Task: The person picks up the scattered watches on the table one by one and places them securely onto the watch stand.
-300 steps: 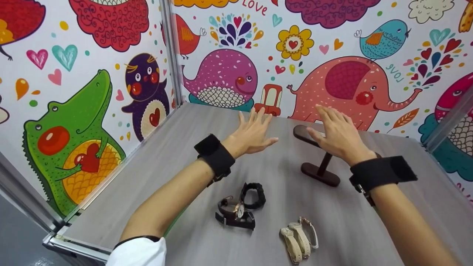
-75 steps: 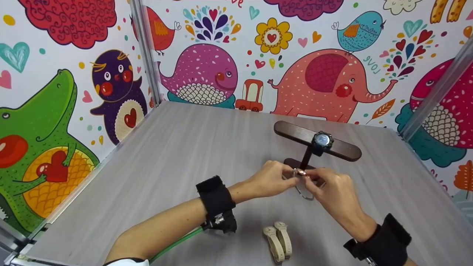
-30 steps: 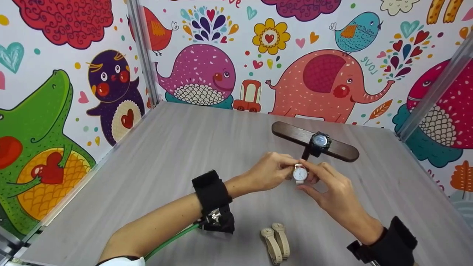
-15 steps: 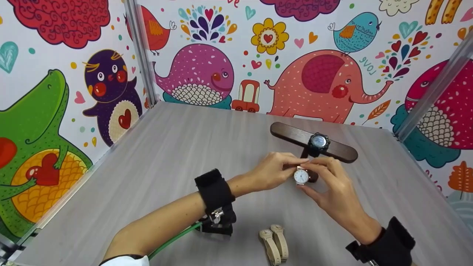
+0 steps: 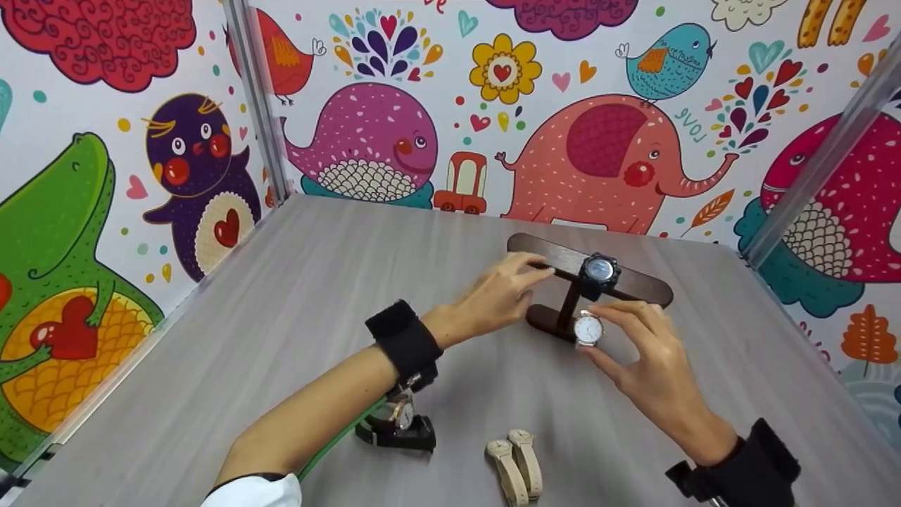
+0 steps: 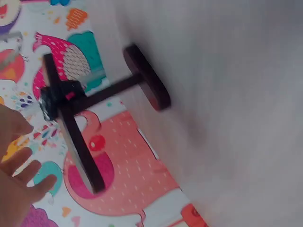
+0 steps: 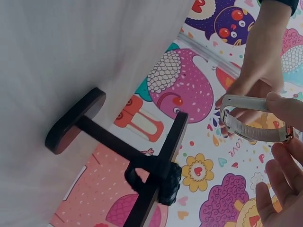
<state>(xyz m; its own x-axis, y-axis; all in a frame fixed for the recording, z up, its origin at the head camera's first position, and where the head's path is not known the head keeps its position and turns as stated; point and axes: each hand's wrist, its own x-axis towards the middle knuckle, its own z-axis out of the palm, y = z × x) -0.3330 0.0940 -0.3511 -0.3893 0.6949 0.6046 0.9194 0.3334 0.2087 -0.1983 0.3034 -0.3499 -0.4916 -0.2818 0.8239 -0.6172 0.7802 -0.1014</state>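
My right hand [image 5: 658, 373] pinches a wristwatch [image 5: 588, 329] with a white dial and pale strap between thumb and fingers. In the right wrist view its strap [image 7: 246, 131] hangs as an open-ended loop. My left hand [image 5: 496, 292] is off the watch, fingers loosely bent, beside the left part of the bar of a dark wooden watch stand [image 5: 642, 284]. The left wrist view has these fingers [image 6: 28, 177] apart and holding nothing. Around the middle of the stand's bar sits a chunky black watch [image 5: 600, 270], its dial facing me.
Two beige watches [image 5: 517, 468] lie side by side at the table's front. Dark-strapped watches [image 5: 401, 431], one with a gold-rimmed dial, lie under my left forearm. Behind the grey table [image 5: 338, 282] rise walls printed with cartoon animals.
The black watch went from the table onto the stand, and the white watch was picked up. In the last half second my left hand let go of it and moved up and left.
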